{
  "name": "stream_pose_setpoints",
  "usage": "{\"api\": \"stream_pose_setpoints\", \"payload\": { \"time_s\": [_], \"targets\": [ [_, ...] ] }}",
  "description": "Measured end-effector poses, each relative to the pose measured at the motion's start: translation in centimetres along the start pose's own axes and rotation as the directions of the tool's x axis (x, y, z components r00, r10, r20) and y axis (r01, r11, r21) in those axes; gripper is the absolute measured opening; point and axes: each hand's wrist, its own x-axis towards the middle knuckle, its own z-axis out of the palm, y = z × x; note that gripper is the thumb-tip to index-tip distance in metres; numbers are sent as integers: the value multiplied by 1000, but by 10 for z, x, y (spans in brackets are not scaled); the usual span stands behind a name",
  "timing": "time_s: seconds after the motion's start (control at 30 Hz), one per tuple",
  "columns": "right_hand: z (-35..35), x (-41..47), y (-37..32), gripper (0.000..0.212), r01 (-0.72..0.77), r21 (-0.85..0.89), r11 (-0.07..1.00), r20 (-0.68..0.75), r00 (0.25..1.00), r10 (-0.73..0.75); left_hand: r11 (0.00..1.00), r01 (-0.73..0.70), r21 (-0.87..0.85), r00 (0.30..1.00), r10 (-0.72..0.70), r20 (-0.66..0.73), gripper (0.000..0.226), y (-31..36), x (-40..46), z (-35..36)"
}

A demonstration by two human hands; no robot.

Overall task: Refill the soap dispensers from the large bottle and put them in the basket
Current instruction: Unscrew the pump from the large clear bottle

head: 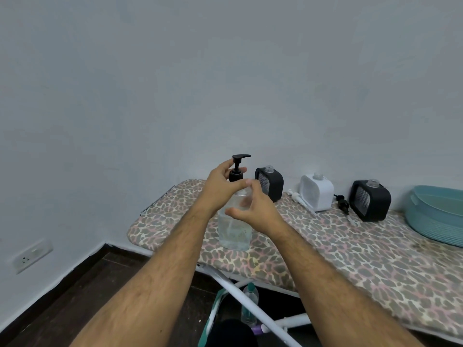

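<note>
Here, nearest the camera, two bare forearms reach forward from the bottom edge toward a clear large bottle (234, 229) that stands upright near the front left end of an ironing board (325, 246) with a leopard-print cover. Under the board, white metal legs (240, 291) cross over a dark floor, and a small clear bottle with a teal cap (250, 303) stands among them.

The right hand (253, 209) is at the shoulder of the large bottle, thumb out toward the left and fingers curved around the far side (whether they actually press the plastic cannot be told, as the hand hides the contact). The left hand (221, 186) is higher, its fingers curled around the collar of the black pump (238, 169), which sits on the bottle's neck with its spout pointing right.

Farther back along the board stand three squat soap dispensers, all with open necks: a black one (269, 184) just behind the hands, a white one (317, 192) to its right, and another black one (370, 200) beyond that. A white pump (299, 199) lies flat beside the white dispenser, and a black pump (342, 204) lies between the white and the far black one.

At the right edge sits a teal basket (436, 221). A pale wall (175, 83) stands behind everything, with a socket (32, 255) low on the left.
</note>
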Motion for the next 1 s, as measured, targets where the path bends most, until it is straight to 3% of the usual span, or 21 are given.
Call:
{"api": "stream_pose_setpoints", "payload": {
  "time_s": [0.1,0.33,0.47,0.6,0.77,0.9,1.0],
  "targets": [
    [0,0,0,80,-8,11,1000,8,1000,8,999,9,-32,999,-10,-30,69,-6,-4,-6],
    [-2,-2,-4,75,-7,23,1000,11,1000,7,1000,-19,-2,983,19,-180,46,-9,-6,-19],
    [-1,-2,-3,80,-14,10,1000,17,1000,14,1000,-3,26,995,5,-103,54,-7,3,-10],
    [0,-2,-2,80,-6,16,1000,6,1000,6,1000,-5,8,999,5,-38,35,-3,4,1],
    [0,-2,-1,83,-12,18,1000,7,1000,12,999,-30,-27,998,28,-50,23,-4,-2,-1],
    [1,-2,-2,77,-11,12,1000,7,1000,11,998,-58,9,996,59,-70,35,-9,-5,-9],
    [0,-2,-3,76,-9,8,1000,8,1000,9,996,-83,27,988,86,-126,31,-5,-4,-10]
  ]
}}
